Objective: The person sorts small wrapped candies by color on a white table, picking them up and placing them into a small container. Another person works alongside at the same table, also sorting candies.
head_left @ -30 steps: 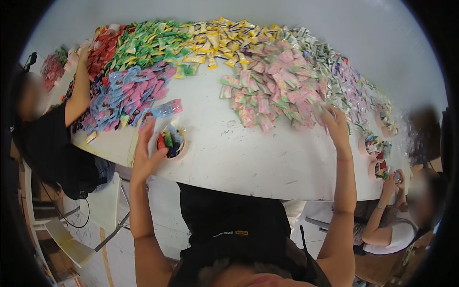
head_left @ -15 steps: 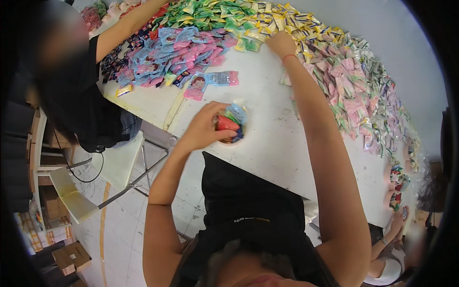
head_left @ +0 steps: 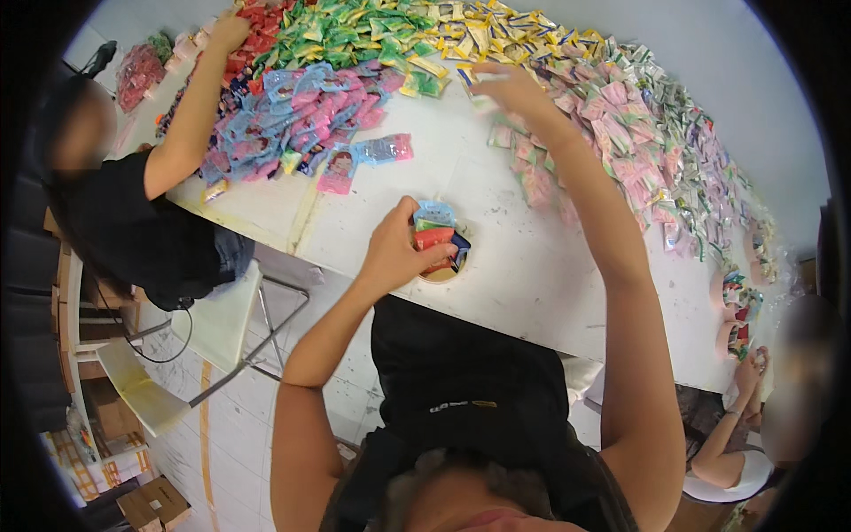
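Note:
My left hand (head_left: 394,253) grips a small bundle of packets (head_left: 434,232), blue, red and green, standing in a round tan cup (head_left: 443,273) near the table's front edge. My right hand (head_left: 510,89) is stretched far across the white table (head_left: 532,266) to the edge of the yellow packet pile (head_left: 514,31). Its fingers bend over a pale packet (head_left: 479,99). The hand is blurred, so its hold is unclear. Pink packets (head_left: 620,115) lie just right of that arm.
Green (head_left: 346,35), red (head_left: 257,27) and blue-and-pink (head_left: 292,124) packet piles cover the far left. A person in black at the left reaches into the red pile. Another person sits at the lower right by small filled cups (head_left: 736,310). A white chair (head_left: 222,319) stands left of me.
My right hand has gone from the pink pile leftward to the yellow pile's edge. My left hand has stayed on the packets in the cup. The view has shifted.

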Available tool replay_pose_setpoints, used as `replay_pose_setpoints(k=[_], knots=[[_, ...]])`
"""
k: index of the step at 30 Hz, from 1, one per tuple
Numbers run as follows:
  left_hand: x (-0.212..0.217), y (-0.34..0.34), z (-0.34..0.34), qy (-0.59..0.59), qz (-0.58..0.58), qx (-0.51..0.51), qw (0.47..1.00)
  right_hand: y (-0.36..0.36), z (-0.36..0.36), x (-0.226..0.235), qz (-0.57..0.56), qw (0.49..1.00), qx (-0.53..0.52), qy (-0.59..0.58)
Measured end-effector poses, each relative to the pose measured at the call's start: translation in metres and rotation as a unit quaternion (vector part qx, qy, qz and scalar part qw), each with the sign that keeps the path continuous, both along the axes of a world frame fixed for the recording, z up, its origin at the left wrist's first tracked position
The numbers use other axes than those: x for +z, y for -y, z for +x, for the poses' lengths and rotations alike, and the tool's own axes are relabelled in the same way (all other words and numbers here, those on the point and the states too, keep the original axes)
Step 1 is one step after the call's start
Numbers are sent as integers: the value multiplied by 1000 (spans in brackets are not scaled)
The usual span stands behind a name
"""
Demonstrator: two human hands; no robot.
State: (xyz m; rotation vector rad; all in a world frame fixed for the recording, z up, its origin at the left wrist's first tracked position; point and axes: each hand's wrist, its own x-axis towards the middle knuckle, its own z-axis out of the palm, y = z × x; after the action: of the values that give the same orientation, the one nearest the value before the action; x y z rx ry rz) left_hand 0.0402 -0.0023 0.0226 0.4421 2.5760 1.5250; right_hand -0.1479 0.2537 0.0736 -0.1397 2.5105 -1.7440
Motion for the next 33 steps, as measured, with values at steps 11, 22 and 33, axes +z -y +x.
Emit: replay_pose_setpoints(k=[11,22,33], knots=[[0,-107,-13,35,-12,-67,997,-46,242,-8,10,989,51,-136],[0,-92,-7,88,83,-195,973,-55,234,-30,154,965,31,-209],[-3,-112,-1,-33,-48,-96,994,-49,266,5,68,989,85,-99]])
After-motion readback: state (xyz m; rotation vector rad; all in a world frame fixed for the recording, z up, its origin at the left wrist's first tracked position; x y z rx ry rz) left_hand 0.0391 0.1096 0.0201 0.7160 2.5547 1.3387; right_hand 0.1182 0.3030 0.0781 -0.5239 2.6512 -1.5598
